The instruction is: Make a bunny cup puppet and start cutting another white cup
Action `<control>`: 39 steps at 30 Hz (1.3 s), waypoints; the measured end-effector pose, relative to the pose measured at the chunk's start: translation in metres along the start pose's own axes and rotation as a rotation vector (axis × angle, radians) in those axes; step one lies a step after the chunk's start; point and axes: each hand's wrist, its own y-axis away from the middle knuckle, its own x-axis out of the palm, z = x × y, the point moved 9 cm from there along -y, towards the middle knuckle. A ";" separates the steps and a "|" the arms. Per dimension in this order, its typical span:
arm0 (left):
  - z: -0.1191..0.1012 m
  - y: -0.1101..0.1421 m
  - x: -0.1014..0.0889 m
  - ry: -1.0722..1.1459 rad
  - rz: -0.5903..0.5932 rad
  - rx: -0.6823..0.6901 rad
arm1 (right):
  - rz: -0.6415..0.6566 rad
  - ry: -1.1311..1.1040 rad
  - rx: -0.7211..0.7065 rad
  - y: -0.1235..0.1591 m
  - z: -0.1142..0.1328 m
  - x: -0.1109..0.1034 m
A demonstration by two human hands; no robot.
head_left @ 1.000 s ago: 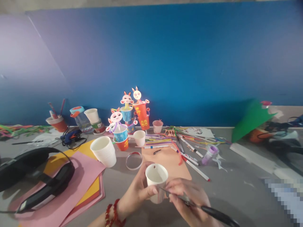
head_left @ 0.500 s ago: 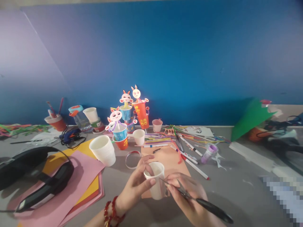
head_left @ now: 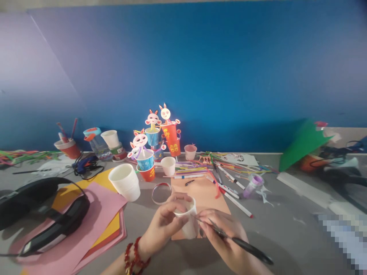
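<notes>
My left hand (head_left: 169, 214) is closed on the rim of a white paper cup (head_left: 189, 227), its thumb on the near side and its fingers curled over the opening. The cup is upright over an orange sheet of paper (head_left: 207, 196). In my right hand (head_left: 222, 233) is a pair of scissors (head_left: 249, 248) with black handles, gripped around the blades with the handles pointing back to the lower right. The blade tip is at the cup's right side; whether it pierces the wall I cannot tell. Red beads circle my left wrist.
Stacked white cups (head_left: 124, 183) stand at left, beside coloured paper (head_left: 97, 217) and black headphones (head_left: 54, 214). Behind are decorated cups with rabbit faces (head_left: 145, 162). Several markers (head_left: 235, 203) and a purple-capped jar (head_left: 254, 186) lie to the right.
My left fingers have shifted from inside the cup toward its rim. The cup and scissors have moved slightly left, with the blade tip still at the cup's side.
</notes>
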 end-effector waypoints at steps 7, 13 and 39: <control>-0.005 0.002 -0.002 -0.305 -0.016 0.069 | 0.005 0.028 -0.025 -0.001 0.002 -0.002; -0.014 0.003 -0.001 -0.577 -0.029 0.054 | 0.025 0.089 -0.043 0.002 -0.003 0.000; -0.052 0.002 0.019 -0.876 -0.013 0.320 | -0.042 -0.127 0.311 0.013 -0.037 0.011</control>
